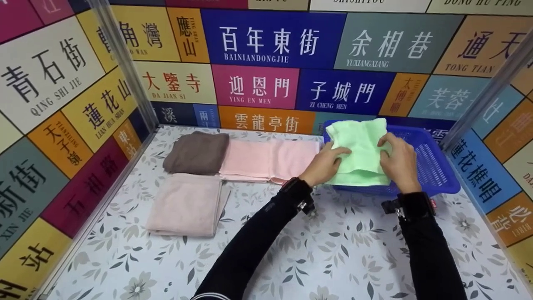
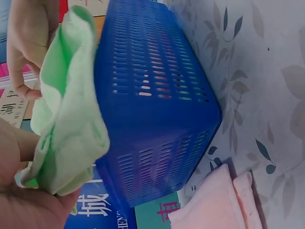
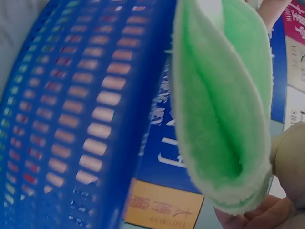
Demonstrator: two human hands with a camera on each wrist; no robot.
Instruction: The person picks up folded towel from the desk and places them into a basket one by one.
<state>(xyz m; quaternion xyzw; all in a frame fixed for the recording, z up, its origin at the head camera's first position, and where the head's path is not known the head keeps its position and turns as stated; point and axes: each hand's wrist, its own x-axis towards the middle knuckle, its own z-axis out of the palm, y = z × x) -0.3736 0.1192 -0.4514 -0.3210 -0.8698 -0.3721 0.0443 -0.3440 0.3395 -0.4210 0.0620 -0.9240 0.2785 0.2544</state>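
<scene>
A folded light green towel (image 1: 360,154) is held up over the blue plastic basket (image 1: 443,175) by both hands. My left hand (image 1: 322,164) pinches its left edge, thumb lying on the near face. At the opposite edge my right hand (image 1: 399,160) grips the cloth with bent fingers. From the left wrist view, the green towel (image 2: 71,109) hangs above the basket rim, its layers slightly parted. The right wrist view shows an open fold in the towel (image 3: 224,119) beside the perforated basket wall (image 3: 86,95). Most of the basket's inside is hidden behind the towel.
Left of the basket lie folded pink towels (image 1: 245,160) in a row, beside a folded dark brown towel (image 1: 198,154). A pale pink folded towel (image 1: 185,204) lies in front of the brown one. Sign-printed walls (image 1: 275,37) enclose the floral tabletop (image 1: 266,250).
</scene>
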